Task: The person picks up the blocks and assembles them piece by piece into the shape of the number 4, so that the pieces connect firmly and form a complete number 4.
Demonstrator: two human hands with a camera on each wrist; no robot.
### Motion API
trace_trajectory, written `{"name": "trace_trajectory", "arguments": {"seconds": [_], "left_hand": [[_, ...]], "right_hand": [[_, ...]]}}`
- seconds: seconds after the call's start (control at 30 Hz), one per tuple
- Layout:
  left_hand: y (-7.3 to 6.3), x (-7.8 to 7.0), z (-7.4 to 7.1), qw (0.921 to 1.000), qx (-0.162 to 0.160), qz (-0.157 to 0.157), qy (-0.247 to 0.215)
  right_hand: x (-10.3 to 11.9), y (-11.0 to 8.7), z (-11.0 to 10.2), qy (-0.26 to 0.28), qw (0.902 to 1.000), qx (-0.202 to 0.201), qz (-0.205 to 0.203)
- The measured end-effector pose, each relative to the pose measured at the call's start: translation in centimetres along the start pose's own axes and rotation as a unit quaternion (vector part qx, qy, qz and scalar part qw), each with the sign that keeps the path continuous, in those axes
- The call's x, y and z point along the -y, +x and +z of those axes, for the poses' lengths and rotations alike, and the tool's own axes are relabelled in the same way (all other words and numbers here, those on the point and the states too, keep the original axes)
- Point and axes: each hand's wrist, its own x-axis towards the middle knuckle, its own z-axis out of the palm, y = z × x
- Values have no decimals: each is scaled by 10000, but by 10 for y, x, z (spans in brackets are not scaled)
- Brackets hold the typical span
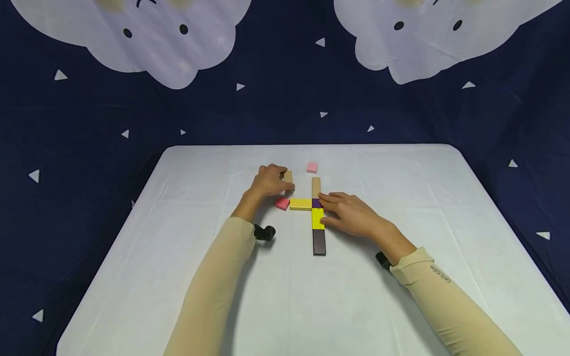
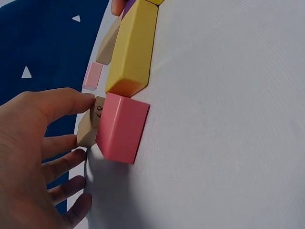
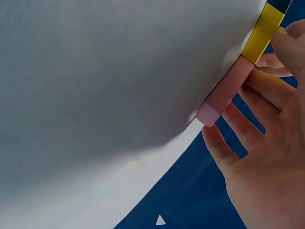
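Observation:
My left hand (image 1: 270,180) pinches a wooden block (image 1: 288,177) between thumb and fingertip; a dark mark shows on its end in the left wrist view. Close to it lies a red-pink block (image 2: 123,128), beside the end of a yellow block (image 1: 301,204). That yellow block meets a purple block (image 1: 316,203) in a column with a wooden block (image 1: 316,187), a bright yellow block (image 1: 318,217) and a dark block (image 1: 319,242). My right hand (image 1: 354,215) touches this column, its thumb at the bright yellow block. In the right wrist view its fingers lie along a long pinkish block (image 3: 226,88).
A small pink block (image 1: 312,167) lies behind the column. The white-covered table (image 1: 401,296) ends at the back against a dark blue cloth (image 1: 285,113) printed with clouds and triangles. Dark wrist devices (image 1: 264,233) sit at both cuffs.

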Motion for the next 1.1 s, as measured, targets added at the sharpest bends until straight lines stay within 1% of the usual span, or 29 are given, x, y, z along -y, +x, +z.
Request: {"name": "trace_trajectory", "arguments": {"seconds": [0.17,0.3,0.47,0.8,1.0,1.1], "left_hand": [[-2,1,0,9999,35,64,-69],[-3,4,0,9997,104,182,-141],[-4,6,0,9994,189,230,-201],[-7,5,-3,9988,330,314,-200],[-9,5,-4,9986,296,399,-173],[-10,6,-4,9987,295,394,-163]], "right_hand": [[0,0,1,-9,9999,79,63],[0,0,1,-22,10000,67,37],[0,0,1,-25,10000,50,16],[0,-1,1,-28,10000,62,-5],[-1,-1,1,-50,10000,71,15],[-1,0,1,-16,10000,78,35]]}}
